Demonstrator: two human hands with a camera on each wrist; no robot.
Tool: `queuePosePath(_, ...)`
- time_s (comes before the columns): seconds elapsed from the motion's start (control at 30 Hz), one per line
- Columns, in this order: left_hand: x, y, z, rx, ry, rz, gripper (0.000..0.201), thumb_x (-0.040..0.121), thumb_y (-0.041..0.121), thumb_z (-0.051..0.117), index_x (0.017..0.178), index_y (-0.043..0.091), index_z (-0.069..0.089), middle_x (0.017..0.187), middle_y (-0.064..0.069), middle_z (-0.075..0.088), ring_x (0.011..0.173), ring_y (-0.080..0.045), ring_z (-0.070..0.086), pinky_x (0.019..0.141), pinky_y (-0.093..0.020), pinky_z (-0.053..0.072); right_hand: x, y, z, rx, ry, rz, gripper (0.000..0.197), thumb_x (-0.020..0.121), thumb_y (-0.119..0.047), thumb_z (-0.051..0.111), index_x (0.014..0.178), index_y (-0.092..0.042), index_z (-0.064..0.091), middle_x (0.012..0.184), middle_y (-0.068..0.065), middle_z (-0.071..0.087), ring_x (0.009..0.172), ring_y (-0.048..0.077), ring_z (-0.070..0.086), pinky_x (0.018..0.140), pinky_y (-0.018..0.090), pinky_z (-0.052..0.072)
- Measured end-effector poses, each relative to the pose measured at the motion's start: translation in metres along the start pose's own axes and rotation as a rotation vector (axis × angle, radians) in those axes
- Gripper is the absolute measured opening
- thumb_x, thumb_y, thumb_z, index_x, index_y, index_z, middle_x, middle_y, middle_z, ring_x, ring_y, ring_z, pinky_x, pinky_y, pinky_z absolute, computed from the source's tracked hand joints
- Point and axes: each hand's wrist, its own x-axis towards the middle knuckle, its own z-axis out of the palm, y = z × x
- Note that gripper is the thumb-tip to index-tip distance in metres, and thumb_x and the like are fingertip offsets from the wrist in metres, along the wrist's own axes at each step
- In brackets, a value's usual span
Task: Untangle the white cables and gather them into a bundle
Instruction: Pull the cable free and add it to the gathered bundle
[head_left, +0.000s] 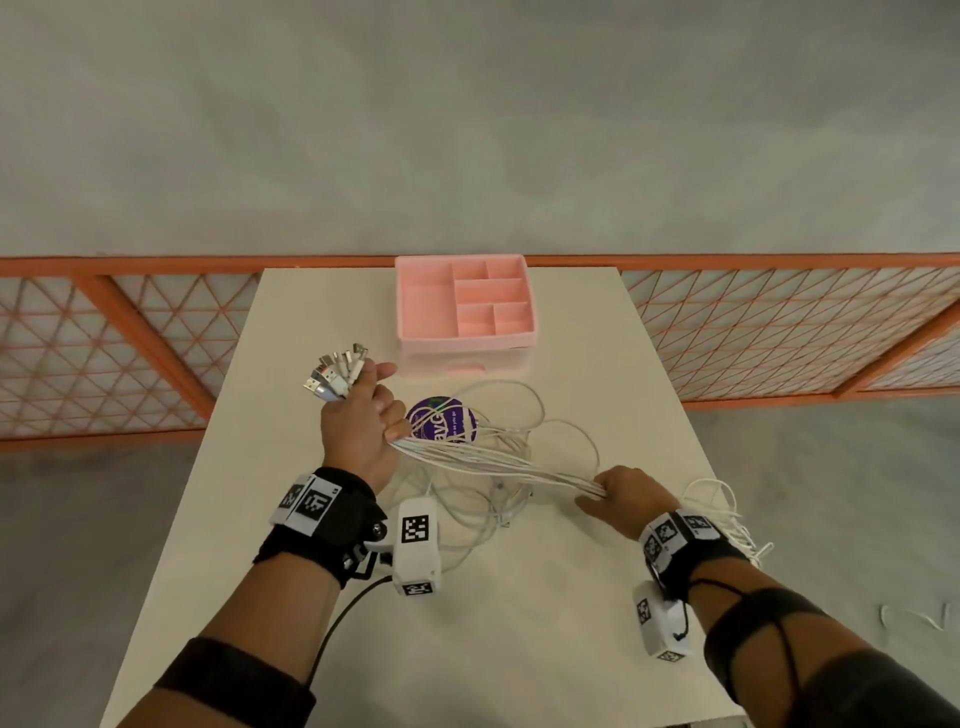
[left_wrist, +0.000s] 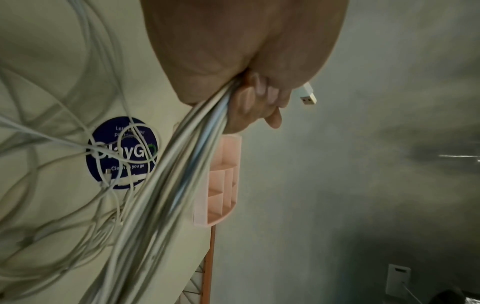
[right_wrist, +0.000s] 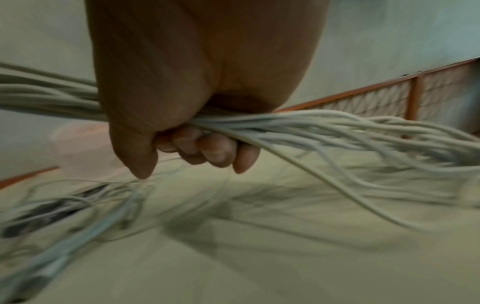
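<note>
Several white cables (head_left: 498, 460) stretch as one taut bundle between my two hands above the table. My left hand (head_left: 358, 415) grips the bundle near its USB plugs (head_left: 335, 371), which fan out above the fist. In the left wrist view the fingers (left_wrist: 257, 98) curl round the cables (left_wrist: 182, 174), with one plug (left_wrist: 307, 95) sticking out. My right hand (head_left: 623, 496) grips the bundle further along, near the table's right edge. The right wrist view shows the fingers (right_wrist: 205, 148) wrapped round the cables (right_wrist: 324, 127). Loose loops (head_left: 488, 514) lie tangled on the table below.
A pink compartment tray (head_left: 465, 304) stands at the far end of the white table (head_left: 311, 597). A round purple sticker (head_left: 441, 421) lies under the cable loops. Cable ends (head_left: 727, 512) hang past the table's right edge. An orange mesh railing (head_left: 779, 322) runs behind.
</note>
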Motion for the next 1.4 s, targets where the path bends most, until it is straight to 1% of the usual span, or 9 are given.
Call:
queuePosePath(0.13,0.006,0.008,-0.02,-0.038,0.041,-0.013,0.029,0.106,0.031,0.047,0.09,0.012,0.061,0.052,0.007,0.031,0.039,-0.005,0.024,0.035,-0.018,0.023,-0.013,0.073,-0.015,-0.146,-0.004,0.149,0.022,0.091,-0.047,0.059,0.079,-0.028,0.056,0.087,-0.002,0.065,0.089,0.022,0.066,0.075,0.028,0.048)
queuePosePath(0.43,-0.001,-0.016,-0.017,-0.005,-0.081,-0.229,0.03,0.104,0.033,0.048,0.083,0.013,0.056,0.05,0.008,0.032,0.038,-0.004,0.024,0.032,-0.017,0.023,-0.019,0.132,-0.059,-0.119,0.442,0.452,0.029,0.096,-0.027,0.051,0.069,-0.017,0.055,0.062,0.004,0.056,0.064,0.028,0.059,0.069,0.037,0.052)
queuePosePath(0.63,-0.01,-0.03,-0.041,0.168,-0.142,-0.42,0.034,0.1,0.033,0.054,0.071,0.015,0.049,0.049,0.006,0.03,0.034,-0.004,0.022,0.031,-0.015,0.02,-0.014,0.143,0.008,-0.217,0.107,0.471,0.025,0.094,-0.021,0.047,0.103,-0.015,0.07,0.103,0.01,0.07,0.097,0.032,0.067,0.085,0.037,0.054)
queuePosePath(0.73,-0.012,-0.038,-0.054,0.247,-0.103,-0.478,0.037,0.1,0.033,0.055,0.07,0.014,0.047,0.049,0.005,0.029,0.034,-0.005,0.021,0.031,-0.015,0.018,-0.015,0.149,0.035,-0.314,-0.025,0.457,0.037,0.095,-0.041,0.043,0.123,-0.026,0.061,0.12,0.006,0.058,0.111,0.029,0.06,0.098,0.037,0.047)
queuePosePath(0.83,-0.012,-0.041,-0.057,0.27,-0.077,-0.485,0.037,0.1,0.033,0.055,0.07,0.014,0.047,0.049,0.005,0.029,0.034,-0.005,0.021,0.032,-0.014,0.018,-0.012,0.146,0.029,-0.285,-0.108,0.485,0.067,0.075,-0.066,0.067,0.125,-0.021,0.062,0.123,0.012,0.061,0.113,0.034,0.06,0.098,0.037,0.048)
queuePosePath(0.93,-0.011,-0.04,-0.053,0.299,-0.078,-0.487,0.036,0.101,0.032,0.056,0.07,0.014,0.048,0.05,0.005,0.03,0.035,-0.005,0.021,0.033,-0.014,0.018,-0.012,0.123,-0.002,-0.362,-0.228,0.464,0.055,0.067,-0.052,0.084,0.112,-0.022,0.071,0.12,0.001,0.067,0.114,0.021,0.063,0.091,0.025,0.05)
queuePosePath(1.03,-0.011,-0.041,-0.048,0.384,-0.106,-0.494,0.036,0.101,0.032,0.056,0.07,0.014,0.048,0.051,0.004,0.029,0.036,-0.006,0.021,0.035,-0.014,0.017,-0.02,0.088,-0.028,-0.504,-0.363,0.363,0.018,0.082,-0.033,0.073,0.099,-0.025,0.069,0.11,-0.006,0.065,0.112,0.014,0.064,0.079,0.02,0.047)
queuePosePath(1.23,-0.012,-0.045,-0.044,0.453,-0.123,-0.495,0.036,0.096,0.035,0.062,0.069,0.015,0.049,0.053,0.004,0.028,0.036,-0.006,0.021,0.034,-0.015,0.017,0.018,0.013,-0.028,-0.335,-0.154,0.056,0.035,0.095,-0.023,0.048,0.129,-0.021,0.056,0.138,0.003,0.056,0.126,0.022,0.054,0.106,0.031,0.041)
queuePosePath(1.4,-0.011,-0.045,-0.044,0.473,-0.119,-0.495,0.036,0.098,0.035,0.061,0.07,0.015,0.049,0.053,0.004,0.028,0.037,-0.006,0.021,0.034,-0.014,0.017,0.032,-0.068,0.012,-0.1,-0.087,-0.268,0.033,0.096,-0.012,0.044,0.119,-0.024,0.065,0.128,-0.002,0.06,0.12,0.021,0.056,0.101,0.03,0.04)
